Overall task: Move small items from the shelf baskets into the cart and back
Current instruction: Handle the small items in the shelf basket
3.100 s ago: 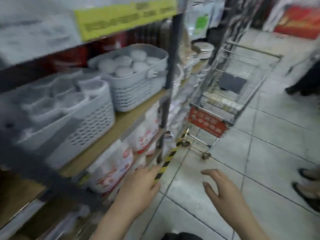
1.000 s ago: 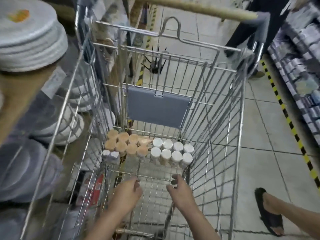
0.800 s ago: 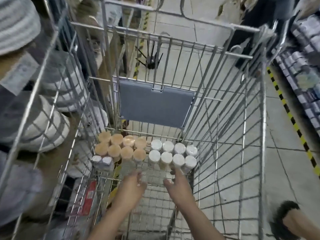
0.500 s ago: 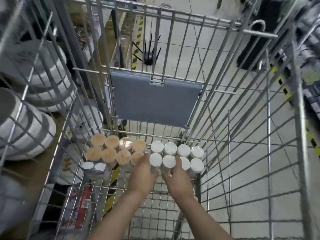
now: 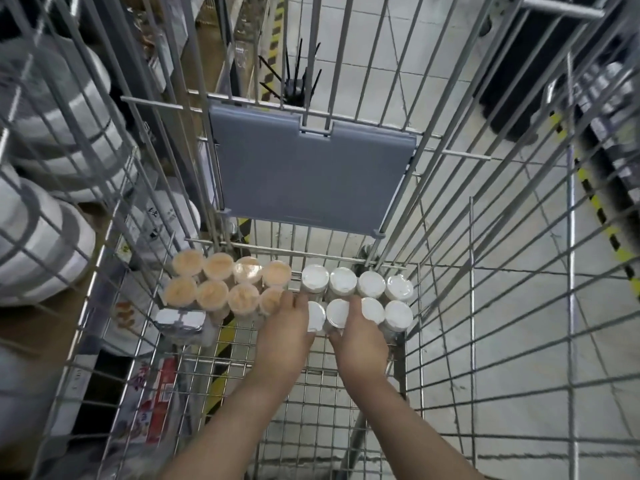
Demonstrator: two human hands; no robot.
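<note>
At the far end of the wire cart [image 5: 446, 306] stand two blocks of small jars. The orange-lidded jars [image 5: 221, 285] are on the left and the white-lidded jars [image 5: 356, 284] on the right, each in two rows. Both my arms reach down into the cart. My left hand [image 5: 284, 337] grips the leftmost white-lidded jar [image 5: 316, 318] of the near row, fingers between it and the orange block. My right hand [image 5: 360, 344] grips the neighbouring white-lidded jar [image 5: 337, 313]. The jar bodies are hidden under lids and hands.
A grey plastic flap [image 5: 311, 174] hangs on the cart's far wall. Small silver-topped items [image 5: 178, 322] lie left of the orange jars. Stacked white plates [image 5: 41, 216] fill the shelf beyond the cart's left side. Tiled floor with yellow-black tape [image 5: 602, 220] lies to the right.
I turned from the shelf baskets to the cart. Both hands reached down along the cart floor and closed on the near row of white-lidded jars.
</note>
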